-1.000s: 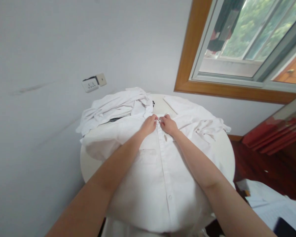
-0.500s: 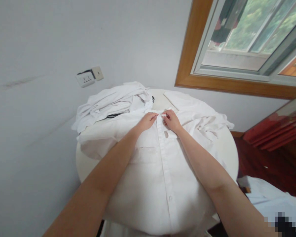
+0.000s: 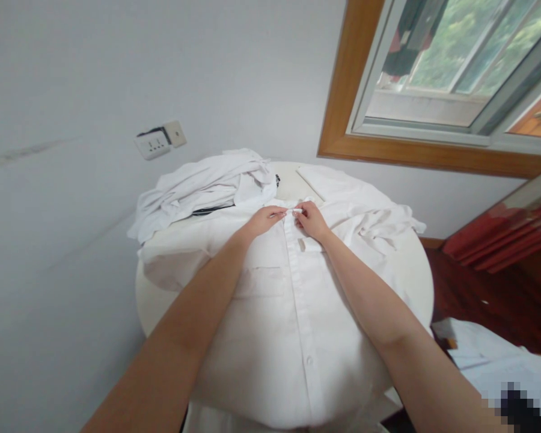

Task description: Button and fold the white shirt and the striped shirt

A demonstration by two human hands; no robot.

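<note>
A white button-front shirt (image 3: pixel 265 325) lies spread over a round table, its placket running down the middle toward me. At the collar end, my left hand (image 3: pixel 267 219) pinches the shirt's edge just left of the placket. Close by on the right, my right hand (image 3: pixel 311 220) has its fingers closed on the same collar edge, with a small white strip of cloth showing between the two hands. A button shows low on the placket. The exact fold under the fingertips is too small to make out.
Crumpled white cloth (image 3: pixel 207 186) is heaped at the table's back left. More white fabric (image 3: pixel 342 189) lies at the back right. The round table's rim (image 3: pixel 426 282) shows on the right. A wall socket (image 3: pixel 153 144) and a wood-framed window (image 3: pixel 338 120) are behind. Pale clothing (image 3: pixel 487 346) sits lower right.
The view has shifted very slightly. Both hands stay at the collar; the left fingers look a little straighter, and otherwise the shirt lies as before.
</note>
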